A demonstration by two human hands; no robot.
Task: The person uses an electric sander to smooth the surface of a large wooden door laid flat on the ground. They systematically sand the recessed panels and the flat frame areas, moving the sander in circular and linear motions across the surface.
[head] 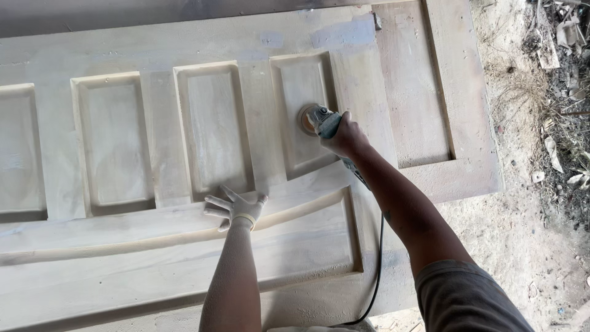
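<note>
Pale, dust-coated wood: the panelled door (184, 154) lies flat, heavy and stiff I'd judge. My right hand (344, 136) is clenched round the angle sander (319, 120), best gripped by its body, disc on a recessed panel. My left hand (236, 208) rests spread open on the rail, grasping nothing.

- An open-air woodworking yard or carpentry workshop, seen from above.
- A large unfinished wooden door (184, 154) with raised rectangular panels lies flat, bare, pale and coated in fine dust.
- A handheld power sander (316, 120) with a black cord (376, 270) rests on one panel.
- The ground (522, 233) beside the door is bare sandy dirt.
- Scraps, dry grass and debris (565, 74) are heaped at the right edge.
</note>
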